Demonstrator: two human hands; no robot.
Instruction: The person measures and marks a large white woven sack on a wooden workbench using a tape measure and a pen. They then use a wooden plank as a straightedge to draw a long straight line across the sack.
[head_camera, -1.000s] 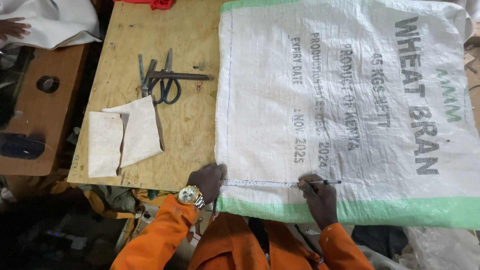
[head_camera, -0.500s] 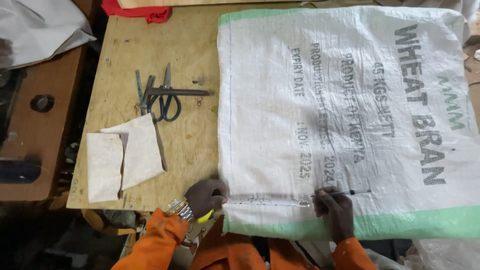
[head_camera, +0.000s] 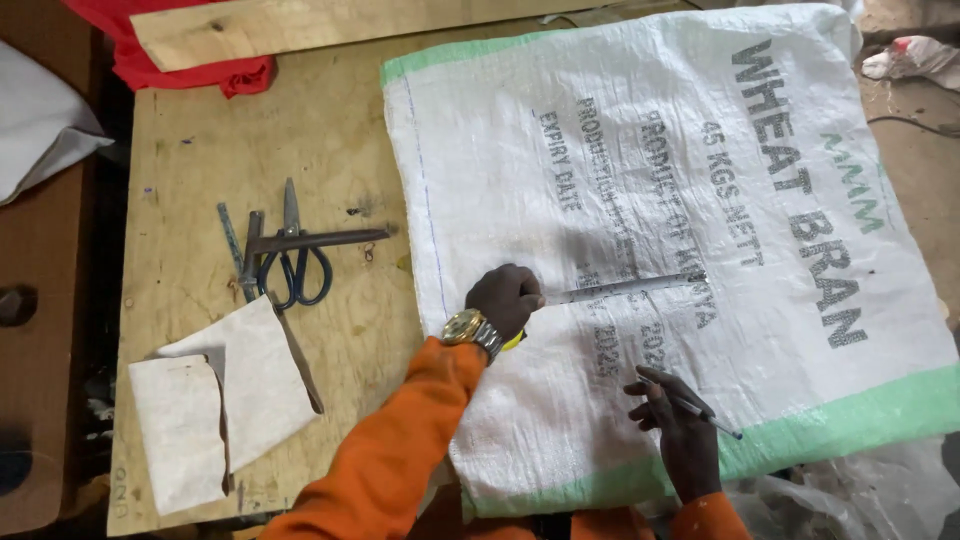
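Since the earlier frame, the left hand (head_camera: 505, 298) has slid the tape measure (head_camera: 625, 287) up to mid-frame across one white sack (head_camera: 640, 230), gripping it. Lower right, the right hand (head_camera: 680, 425) pinches one pen (head_camera: 700, 408). Left on the worktop (head_camera: 300, 150): one pair of scissors (head_camera: 295, 265), two cloth pieces (head_camera: 215, 400).

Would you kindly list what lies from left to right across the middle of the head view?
White cloth pieces → blue-handled scissors → left hand holding a metal tape measure blade → right hand with a pen, on the white woven sack.
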